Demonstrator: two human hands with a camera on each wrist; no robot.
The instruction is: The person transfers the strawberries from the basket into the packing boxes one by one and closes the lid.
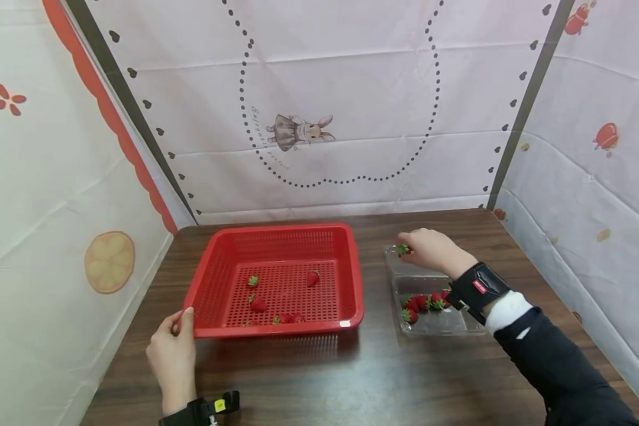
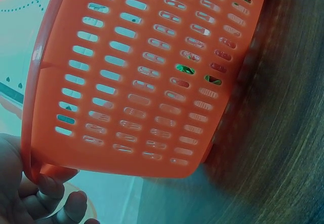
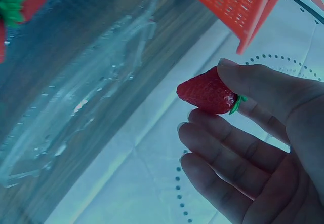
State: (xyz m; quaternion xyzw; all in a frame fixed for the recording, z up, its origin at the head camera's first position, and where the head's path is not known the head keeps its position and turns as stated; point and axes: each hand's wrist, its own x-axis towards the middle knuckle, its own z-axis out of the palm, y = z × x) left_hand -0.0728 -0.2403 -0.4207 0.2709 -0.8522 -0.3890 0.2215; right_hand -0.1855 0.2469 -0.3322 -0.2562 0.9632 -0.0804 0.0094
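Observation:
My left hand (image 1: 173, 358) grips the near left corner of a red plastic basket (image 1: 354, 278), its thumb and fingers about the rim. Several strawberries (image 1: 257, 303) lie apart on the basket's slotted floor. Over on the right, my right hand (image 1: 438, 251) pinches one strawberry (image 3: 208, 91) between thumb and fingertips, the green leaves towards the palm. That hand is above the lid side of a hinged clear plastic box (image 1: 404, 269). More strawberries (image 1: 435, 300) sit together in the box's near half, partly covered by my wrist in the head view.
The basket and box stand side by side on a dark wooden table (image 1: 375, 378), a strip of tabletop between them. Printed white cloth (image 1: 351, 106) hangs behind and along both sides. A strap with a small camera (image 1: 479, 290) sits on my right wrist.

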